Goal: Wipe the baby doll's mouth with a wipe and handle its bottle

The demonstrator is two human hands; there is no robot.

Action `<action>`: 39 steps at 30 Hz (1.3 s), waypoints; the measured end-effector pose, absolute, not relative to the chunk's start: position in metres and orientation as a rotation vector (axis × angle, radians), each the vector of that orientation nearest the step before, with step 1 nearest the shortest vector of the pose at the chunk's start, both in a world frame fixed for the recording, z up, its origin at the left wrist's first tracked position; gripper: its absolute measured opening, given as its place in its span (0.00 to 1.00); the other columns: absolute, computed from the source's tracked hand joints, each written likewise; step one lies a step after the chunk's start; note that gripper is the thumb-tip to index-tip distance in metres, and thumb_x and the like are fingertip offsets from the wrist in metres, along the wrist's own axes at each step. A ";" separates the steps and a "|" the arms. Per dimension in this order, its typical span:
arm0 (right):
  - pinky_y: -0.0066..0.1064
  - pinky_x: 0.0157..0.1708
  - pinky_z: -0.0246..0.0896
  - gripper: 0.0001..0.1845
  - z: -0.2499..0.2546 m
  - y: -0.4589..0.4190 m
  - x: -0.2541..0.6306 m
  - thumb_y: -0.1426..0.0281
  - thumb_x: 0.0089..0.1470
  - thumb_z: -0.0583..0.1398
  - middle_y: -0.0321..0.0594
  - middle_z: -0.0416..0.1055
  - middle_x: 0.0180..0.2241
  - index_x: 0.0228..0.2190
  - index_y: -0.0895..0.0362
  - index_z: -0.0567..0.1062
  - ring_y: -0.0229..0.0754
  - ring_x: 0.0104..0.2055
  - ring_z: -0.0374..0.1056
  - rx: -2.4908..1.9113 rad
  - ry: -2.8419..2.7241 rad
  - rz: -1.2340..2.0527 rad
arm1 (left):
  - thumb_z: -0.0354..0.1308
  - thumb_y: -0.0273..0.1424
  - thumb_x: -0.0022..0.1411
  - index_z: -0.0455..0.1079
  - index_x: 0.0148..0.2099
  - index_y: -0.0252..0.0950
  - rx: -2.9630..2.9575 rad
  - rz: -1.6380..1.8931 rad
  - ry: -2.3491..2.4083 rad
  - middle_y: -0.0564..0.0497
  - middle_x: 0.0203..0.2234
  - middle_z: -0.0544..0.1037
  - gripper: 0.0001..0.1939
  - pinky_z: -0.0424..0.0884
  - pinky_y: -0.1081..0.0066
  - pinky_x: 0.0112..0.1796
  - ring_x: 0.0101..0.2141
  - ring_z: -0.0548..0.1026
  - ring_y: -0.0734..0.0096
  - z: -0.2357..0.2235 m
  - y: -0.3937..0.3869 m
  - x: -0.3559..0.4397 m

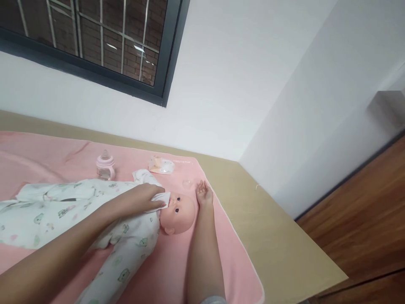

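Note:
A baby doll (pixel 179 211) in a white printed sleepsuit (pixel 63 207) lies on its back on a pink mat (pixel 177 270), head toward the right. My left hand (pixel 144 198) presses a white wipe (pixel 162 199) against the doll's mouth and chin, fingers closed on the wipe. My right hand (pixel 204 193) rests just beyond the top of the doll's head, fingers loosely together and slightly curled, holding nothing.
A pink baby bottle (pixel 105 165) stands on the mat behind the doll. A pack of wipes (pixel 161 165) lies near the mat's far edge, a clear bottle cap (pixel 187 183) beside it. The tan tabletop (pixel 278 236) ends at right over a wooden floor (pixel 363 219). White walls and a barred window (pixel 95 38) stand behind.

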State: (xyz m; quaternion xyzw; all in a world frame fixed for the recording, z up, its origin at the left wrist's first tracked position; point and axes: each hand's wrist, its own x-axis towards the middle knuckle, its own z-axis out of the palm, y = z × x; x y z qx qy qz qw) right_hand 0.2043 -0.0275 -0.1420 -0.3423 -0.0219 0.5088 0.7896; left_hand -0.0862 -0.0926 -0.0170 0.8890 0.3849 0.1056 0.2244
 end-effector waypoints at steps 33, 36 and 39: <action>0.19 0.33 0.71 0.10 -0.145 -0.023 0.205 0.79 0.54 0.51 0.38 0.72 0.30 0.33 0.59 0.72 0.28 0.30 0.70 -0.760 -0.041 1.077 | 0.48 0.34 0.56 0.67 0.31 0.36 2.496 0.627 1.111 0.46 0.32 0.76 0.09 0.63 0.66 0.33 0.35 0.73 0.57 -0.020 -0.090 -0.072; 0.18 0.31 0.70 0.11 -0.143 -0.024 0.204 0.79 0.55 0.50 0.38 0.72 0.29 0.33 0.60 0.71 0.28 0.29 0.70 -0.755 -0.031 1.080 | 0.47 0.33 0.57 0.68 0.33 0.37 2.467 0.651 1.108 0.46 0.33 0.76 0.09 0.63 0.66 0.34 0.36 0.73 0.57 -0.023 -0.089 -0.070; 0.18 0.31 0.70 0.10 -0.142 -0.024 0.203 0.79 0.55 0.50 0.37 0.72 0.29 0.33 0.60 0.71 0.28 0.29 0.70 -0.753 -0.025 1.082 | 0.47 0.32 0.56 0.68 0.32 0.36 2.473 0.639 1.116 0.45 0.33 0.76 0.09 0.63 0.65 0.34 0.36 0.73 0.56 -0.026 -0.088 -0.070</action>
